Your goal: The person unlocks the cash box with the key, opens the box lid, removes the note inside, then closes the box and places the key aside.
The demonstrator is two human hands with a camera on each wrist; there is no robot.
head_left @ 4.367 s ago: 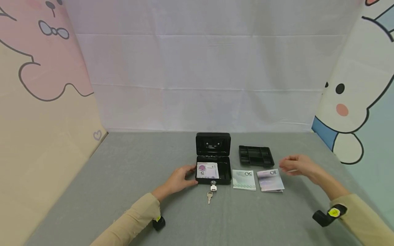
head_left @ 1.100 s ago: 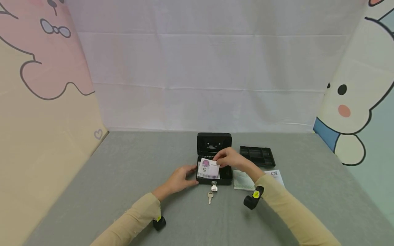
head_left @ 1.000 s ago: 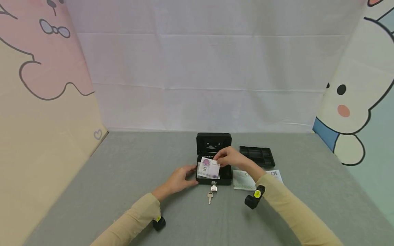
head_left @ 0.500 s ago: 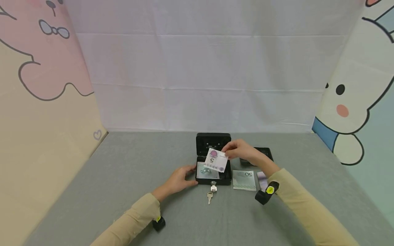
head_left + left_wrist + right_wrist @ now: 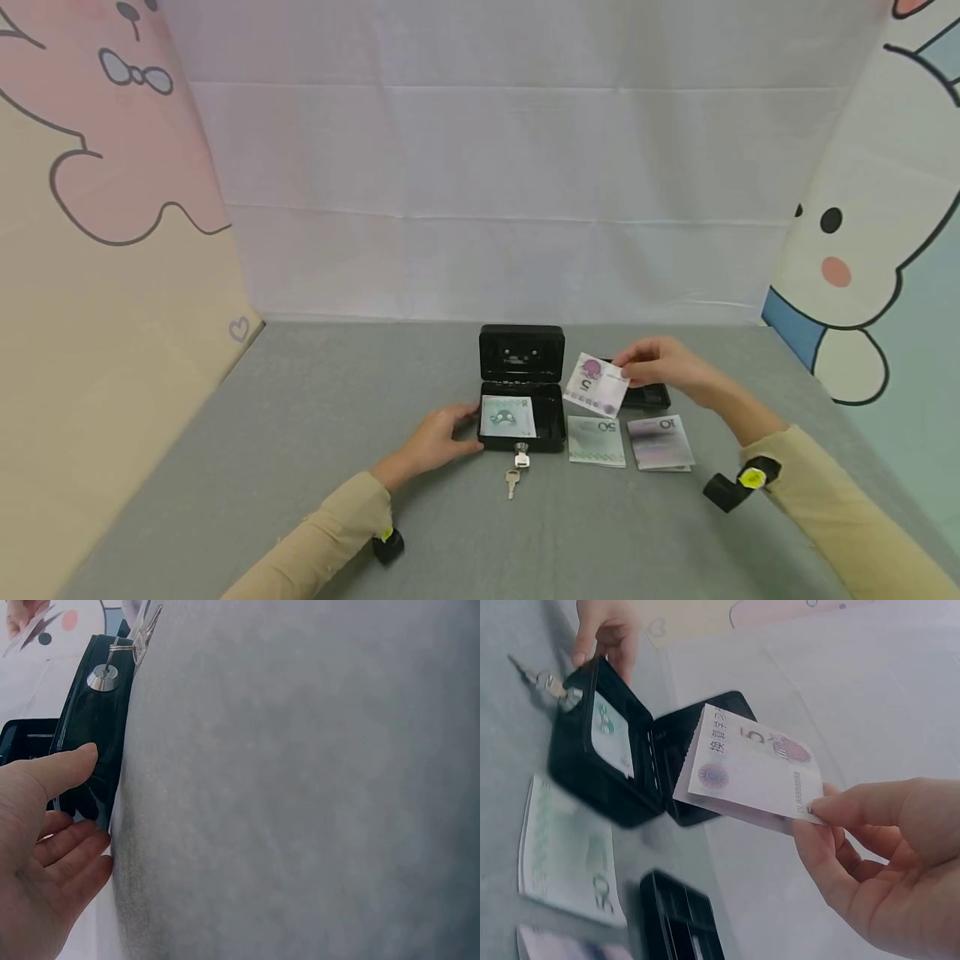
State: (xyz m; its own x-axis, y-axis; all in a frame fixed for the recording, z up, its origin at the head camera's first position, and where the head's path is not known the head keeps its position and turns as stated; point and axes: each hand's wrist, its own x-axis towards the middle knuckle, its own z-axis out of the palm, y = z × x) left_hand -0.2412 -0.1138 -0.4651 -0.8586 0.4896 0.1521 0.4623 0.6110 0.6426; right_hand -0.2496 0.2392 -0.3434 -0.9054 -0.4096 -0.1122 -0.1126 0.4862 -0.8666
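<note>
My right hand pinches a folded purple-and-white 5 banknote between thumb and fingers, holding it in the air right of the black cash box. The box's lid stands raised. A green-printed banknote lies inside, on the left. My left hand rests against the box's left side, its fingers fairly straight and its thumb at the near corner. Below the held note, a folded green 50 banknote and a folded purple 10 banknote lie side by side on the table.
A black compartment tray lies behind the banknotes, partly hidden by the right hand and held note. A key sits in the box's front lock with a second key hanging from it. A white cloth hangs behind the grey table.
My right hand came over from the right, took the 5 banknote from the box and carried it right, uncovering the green-printed note. The left hand stayed by the box.
</note>
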